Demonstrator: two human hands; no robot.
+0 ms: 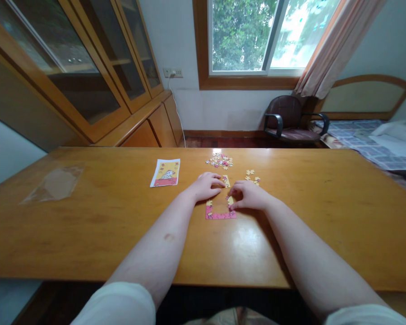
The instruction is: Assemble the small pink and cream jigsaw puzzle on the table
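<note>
A partly joined jigsaw puzzle (221,216) lies on the table before me, a pink bottom row with short pink and yellow sides rising from it. My right hand (250,195) is at its right side, thumb and fingers closed round a yellow puzzle piece (230,200) there. My left hand (208,186) rests above the left side with its fingers stretched out and apart. Its fingertips are close to a small yellow joined section (226,181), which lies between the two hands. I cannot tell whether they touch it.
Loose puzzle pieces lie in a heap (219,160) beyond my hands; several yellow pieces (252,177) are at the right. A picture card (166,173) and a clear plastic bag (56,183) lie left on the wooden table (98,234). A chair (287,117) stands behind it.
</note>
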